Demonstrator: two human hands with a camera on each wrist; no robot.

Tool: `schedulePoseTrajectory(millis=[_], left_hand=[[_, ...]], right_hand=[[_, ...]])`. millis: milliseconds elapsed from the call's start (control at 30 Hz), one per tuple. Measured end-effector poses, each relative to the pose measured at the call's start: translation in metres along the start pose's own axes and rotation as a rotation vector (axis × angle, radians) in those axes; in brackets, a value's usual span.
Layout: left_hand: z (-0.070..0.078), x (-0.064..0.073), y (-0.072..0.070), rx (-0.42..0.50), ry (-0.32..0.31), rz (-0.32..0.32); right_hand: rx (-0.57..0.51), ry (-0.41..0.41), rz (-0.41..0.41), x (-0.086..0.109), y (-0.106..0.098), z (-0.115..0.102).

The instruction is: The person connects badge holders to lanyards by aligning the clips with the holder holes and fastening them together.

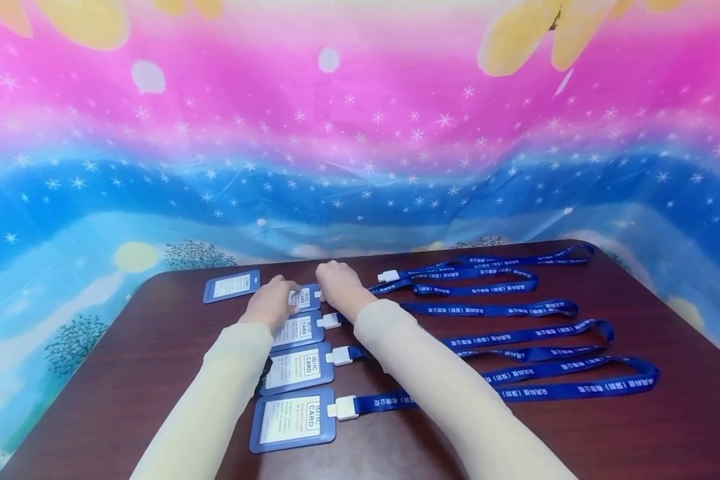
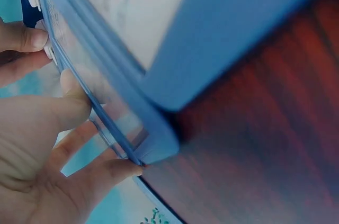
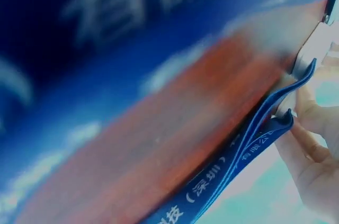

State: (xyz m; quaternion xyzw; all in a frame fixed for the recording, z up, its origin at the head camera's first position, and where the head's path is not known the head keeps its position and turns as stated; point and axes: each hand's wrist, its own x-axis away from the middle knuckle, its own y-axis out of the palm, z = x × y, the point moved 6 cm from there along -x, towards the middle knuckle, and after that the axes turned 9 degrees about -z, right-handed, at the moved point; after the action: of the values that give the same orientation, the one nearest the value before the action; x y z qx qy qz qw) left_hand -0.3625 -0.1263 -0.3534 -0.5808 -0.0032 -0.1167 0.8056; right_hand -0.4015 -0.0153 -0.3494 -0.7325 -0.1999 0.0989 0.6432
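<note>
My left hand (image 1: pixel 271 301) grips the left part of a blue-framed ID card holder (image 1: pixel 305 298), thumb on its face and fingers at its edge and behind. At the holder's right end, my right hand (image 1: pixel 340 287) pinches the white clip (image 1: pixel 318 294) of a blue lanyard; the right wrist view shows the lanyard's printed strap (image 3: pixel 206 181) running away from the fingers. Whether the clip is fastened to the holder, I cannot tell. Nearer me, a column of card holders lies flat, the closest card holder (image 1: pixel 293 420) joined by a white clip (image 1: pixel 347 407) to its lanyard (image 1: pixel 528 391).
On the far left of the brown table (image 1: pixel 156 373) lies a card holder (image 1: pixel 231 286) with no lanyard on it. Toward the back right, another white clip (image 1: pixel 388 276) rests with its lanyard (image 1: pixel 480 272). A colourful printed cloth (image 1: pixel 360 147) hangs behind the table.
</note>
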Motion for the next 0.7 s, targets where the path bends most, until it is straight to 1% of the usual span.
schedulePoseTrajectory(millis=[67, 133, 233, 300, 400, 533, 700], left_hand=[[0.000, 0.000, -0.001, -0.012, 0.003, -0.010], [0.000, 0.000, -0.001, -0.019, 0.009, -0.027], [-0.001, 0.000, -0.003, -0.020, 0.020, -0.064], [-0.002, 0.001, -0.005, -0.032, 0.026, -0.094], [-0.005, 0.002, -0.008, -0.067, 0.043, -0.120], [-0.012, 0.004, -0.013, -0.124, 0.075, -0.097], [-0.025, 0.008, -0.019, -0.178, 0.107, -0.021]], right_hand=[[0.016, -0.013, 0.002, 0.001, 0.001, 0.000], [0.001, -0.016, -0.008, 0.003, 0.002, 0.003], [-0.048, -0.015, -0.044, 0.007, 0.000, 0.008], [-0.080, -0.015, -0.057, 0.010, -0.004, 0.012], [-0.083, -0.020, -0.049, 0.015, -0.012, 0.022], [-0.072, 0.001, -0.015, 0.022, -0.022, 0.045], [-0.062, 0.036, -0.003, 0.030, -0.030, 0.074]])
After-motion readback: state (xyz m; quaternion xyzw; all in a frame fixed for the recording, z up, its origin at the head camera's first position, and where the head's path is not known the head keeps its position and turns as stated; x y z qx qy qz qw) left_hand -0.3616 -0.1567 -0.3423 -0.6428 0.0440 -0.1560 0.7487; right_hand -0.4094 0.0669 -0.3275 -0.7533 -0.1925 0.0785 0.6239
